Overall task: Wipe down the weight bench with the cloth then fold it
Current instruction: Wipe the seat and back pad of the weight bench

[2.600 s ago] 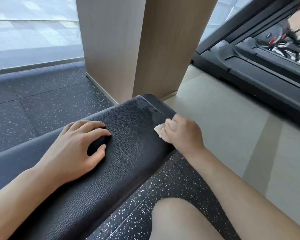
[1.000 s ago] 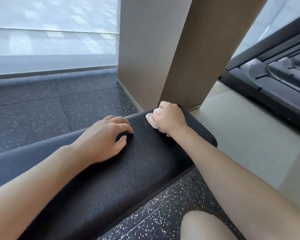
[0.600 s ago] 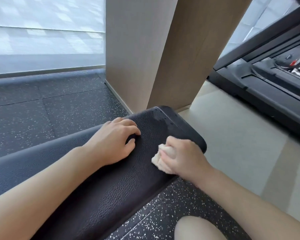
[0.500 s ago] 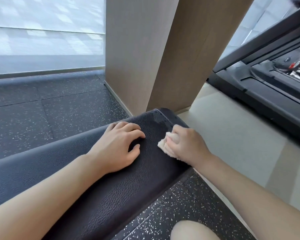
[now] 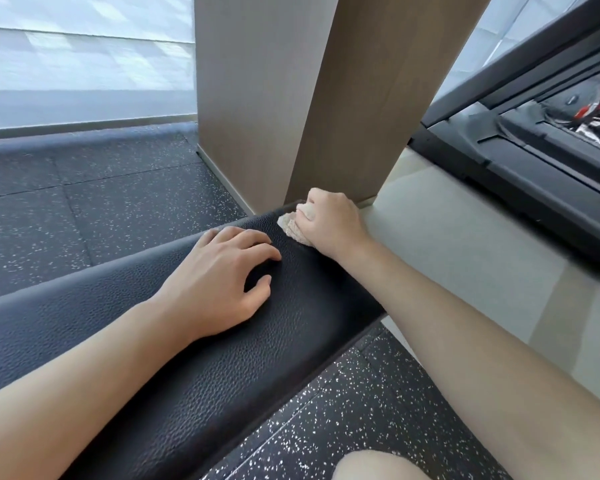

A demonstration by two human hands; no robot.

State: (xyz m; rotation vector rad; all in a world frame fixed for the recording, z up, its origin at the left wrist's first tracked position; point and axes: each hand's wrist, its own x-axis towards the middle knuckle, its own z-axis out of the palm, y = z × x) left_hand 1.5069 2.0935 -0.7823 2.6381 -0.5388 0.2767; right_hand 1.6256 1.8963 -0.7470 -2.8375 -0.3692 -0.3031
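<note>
cloth [image 5: 292, 226] mostly hidden under right hand [image 5: 333, 221], bench [image 5: 222, 368] cut off left

No text, label, brand, number or sign can be read anywhere in this view. The round dark part with a small pale mark [image 5: 329, 99] on the black machine at the upper right may carry a logo, but it is too small and blurred to make out. The black pebbled leather bench pad [image 5: 222, 358] bears no visible lettering
</note>
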